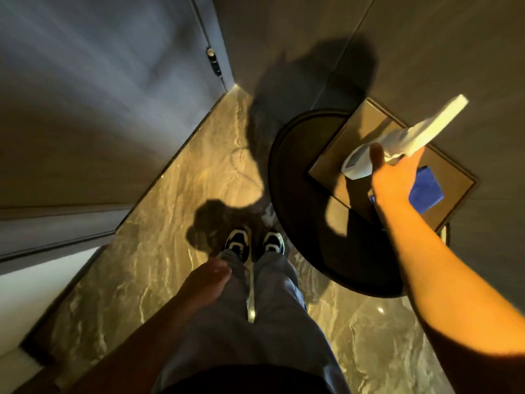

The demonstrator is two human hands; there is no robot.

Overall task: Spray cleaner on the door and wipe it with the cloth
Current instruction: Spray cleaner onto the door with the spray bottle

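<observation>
The right hand [397, 177] was wrapped around the neck of a white plastic spray bottle [397, 140], thumb up along its smooth body, nozzle pointing away. A folded blue cloth [426, 191] lay just beneath that hand on a square tan tray [341, 155], which rested on a round dark table [298, 223]. The left hand [207, 280] hung blurred and empty beside the trouser leg, fingers loosely curled. The matte grey door [99, 89] stood to the left above the glossy veined marble floor [176, 209].
</observation>
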